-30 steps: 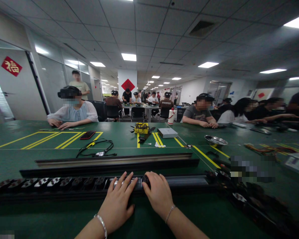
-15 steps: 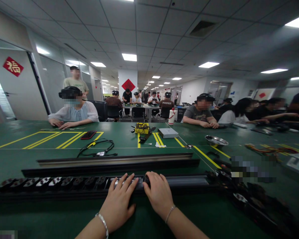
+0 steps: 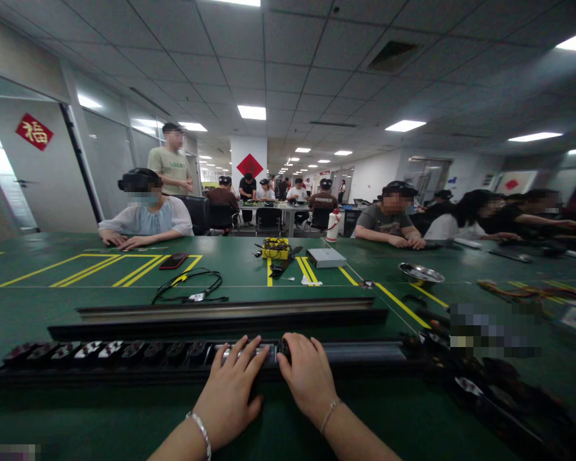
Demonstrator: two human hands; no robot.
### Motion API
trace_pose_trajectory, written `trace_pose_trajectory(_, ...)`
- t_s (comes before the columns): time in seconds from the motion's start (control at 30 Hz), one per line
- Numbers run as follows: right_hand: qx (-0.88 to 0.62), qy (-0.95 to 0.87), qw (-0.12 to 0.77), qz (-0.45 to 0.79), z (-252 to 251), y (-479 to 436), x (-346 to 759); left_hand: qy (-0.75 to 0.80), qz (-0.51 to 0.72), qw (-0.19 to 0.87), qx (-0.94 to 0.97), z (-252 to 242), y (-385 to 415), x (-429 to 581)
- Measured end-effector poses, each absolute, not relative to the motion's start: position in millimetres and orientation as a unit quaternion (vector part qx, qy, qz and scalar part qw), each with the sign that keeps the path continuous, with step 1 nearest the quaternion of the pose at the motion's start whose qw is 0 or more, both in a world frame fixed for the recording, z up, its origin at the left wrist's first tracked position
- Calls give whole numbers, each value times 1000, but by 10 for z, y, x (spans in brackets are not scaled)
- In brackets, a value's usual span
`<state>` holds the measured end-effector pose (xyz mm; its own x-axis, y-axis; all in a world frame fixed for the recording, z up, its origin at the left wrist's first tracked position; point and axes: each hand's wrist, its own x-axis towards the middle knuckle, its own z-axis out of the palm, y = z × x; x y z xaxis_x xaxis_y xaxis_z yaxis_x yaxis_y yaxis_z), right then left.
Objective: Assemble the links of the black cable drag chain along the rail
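A long black power-strip housing (image 3: 365,351) lies crosswise on the table before me. A row of socket modules (image 3: 175,351), mostly black with a few white-faced, sits in its left part. My left hand (image 3: 234,387) rests over the middle of the strip, fingers spread, beside the last seated module. Just to its right, my right hand (image 3: 310,374) is curled around a black socket module (image 3: 285,347) at the channel. Most of that module is hidden by the fingers. The metal-lined channel runs on to the right of my right hand.
Behind the housing lie two long rails (image 3: 230,310). Loose dark socket parts (image 3: 470,384) are heaped at the right. Farther back are a coiled cable (image 3: 187,285), a phone (image 3: 173,261), a grey box (image 3: 325,258) and a metal bowl (image 3: 421,273). Other people sit across the table.
The view has shifted slightly, while both hands keep their places on the strip. In the background, the standing person has moved to the right.
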<state>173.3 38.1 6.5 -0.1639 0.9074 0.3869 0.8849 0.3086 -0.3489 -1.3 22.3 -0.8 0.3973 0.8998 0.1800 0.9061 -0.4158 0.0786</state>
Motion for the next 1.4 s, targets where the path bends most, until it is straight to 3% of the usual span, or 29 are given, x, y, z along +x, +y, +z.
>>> trace_pose_trajectory(1.4, -588, -750, 301, 37, 28, 400, 1757, -532, -120, 36, -837, -71, 253, -29)
